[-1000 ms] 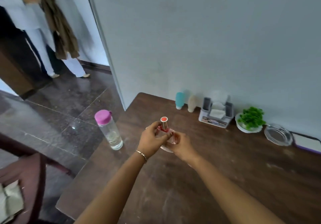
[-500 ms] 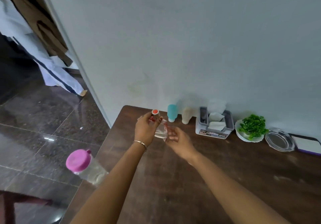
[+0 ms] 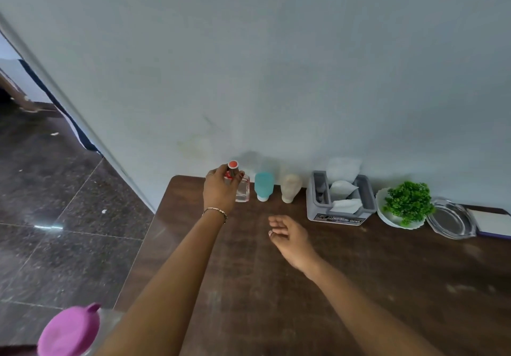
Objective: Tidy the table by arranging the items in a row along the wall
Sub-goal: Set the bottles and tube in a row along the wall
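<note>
My left hand [image 3: 219, 189] grips a clear glass bottle with a red cap [image 3: 242, 187] by its neck, holding it upright at the wall, just left of a teal bottle [image 3: 264, 185]. My right hand [image 3: 287, 234] hovers over the brown table [image 3: 359, 286] with fingers loosely apart, holding nothing. Along the wall to the right stand a cream bottle [image 3: 290, 187], a grey tissue holder [image 3: 341, 203], a white bowl with a green plant [image 3: 406, 205], a clear glass dish [image 3: 450, 221] and a white pad with a purple edge [image 3: 490, 221].
A water bottle with a pink lid [image 3: 69, 330] stands at the table's near left corner, close under my left forearm. The table's left edge drops to a dark tiled floor [image 3: 55, 231]. The pale wall [image 3: 276, 65] bounds the far side.
My left hand has carried the red-capped bottle away from the table's middle to the wall beside the teal bottle. My right hand has let go of it and drawn back.
</note>
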{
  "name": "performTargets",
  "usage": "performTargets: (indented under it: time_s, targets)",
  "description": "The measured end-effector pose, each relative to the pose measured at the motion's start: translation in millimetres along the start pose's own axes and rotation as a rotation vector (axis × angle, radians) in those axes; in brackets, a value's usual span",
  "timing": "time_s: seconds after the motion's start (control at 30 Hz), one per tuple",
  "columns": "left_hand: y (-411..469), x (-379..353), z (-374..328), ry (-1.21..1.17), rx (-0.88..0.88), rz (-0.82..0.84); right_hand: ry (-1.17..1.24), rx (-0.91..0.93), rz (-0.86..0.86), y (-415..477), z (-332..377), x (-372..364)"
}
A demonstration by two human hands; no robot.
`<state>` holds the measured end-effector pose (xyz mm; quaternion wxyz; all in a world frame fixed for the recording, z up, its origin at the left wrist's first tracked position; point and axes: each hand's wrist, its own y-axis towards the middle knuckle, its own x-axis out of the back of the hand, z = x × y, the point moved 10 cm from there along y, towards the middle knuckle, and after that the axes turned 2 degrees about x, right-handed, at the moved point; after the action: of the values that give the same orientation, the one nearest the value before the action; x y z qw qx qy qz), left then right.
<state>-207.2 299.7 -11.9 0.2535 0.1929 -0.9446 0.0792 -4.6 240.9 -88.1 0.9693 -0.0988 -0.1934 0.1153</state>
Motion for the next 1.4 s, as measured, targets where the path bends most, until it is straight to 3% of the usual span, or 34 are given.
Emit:
performTargets:
  time_s: [0.57,0.87,1.07,1.23,1.4]
  targets:
    - [10,-2,12,0.035,0.002,-0.039,-0.029,-0.006,0.005,0,-8,2]
    - [-11,15,21,0.027,0.088,-0.040,-0.036,-0.005,0.004,-18,10,12]
    - [-83,34,13,0.017,0.034,-0.108,-0.037,0.046,0.059,-45,33,1]
    - [-180,38,48,-0.120,0.112,-0.091,-0.019,0.069,0.173,-79,40,-36]
    - [-258,68,105,-0.217,0.226,-0.210,-0.092,0.120,0.311,-109,50,-87]
